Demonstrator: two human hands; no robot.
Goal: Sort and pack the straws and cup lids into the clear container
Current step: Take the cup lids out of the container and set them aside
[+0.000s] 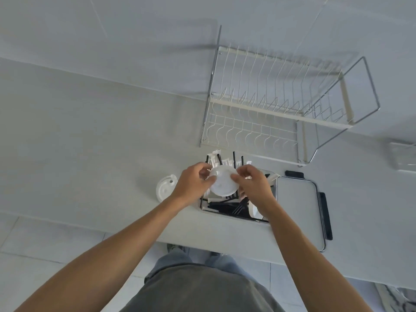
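Observation:
A white round cup lid is held above the clear container. My left hand pinches its left edge and my right hand pinches its right edge. The container on the white counter holds black straws, with more straws and white wrapped ones sticking out past its far end. Another white lid lies in its near right corner. A further white cup lid lies on the counter left of my left hand.
The container's lid with black clips lies just right of the container. A wire dish rack stands behind, against the wall. A clear object sits at the far right. The counter edge runs close to my body.

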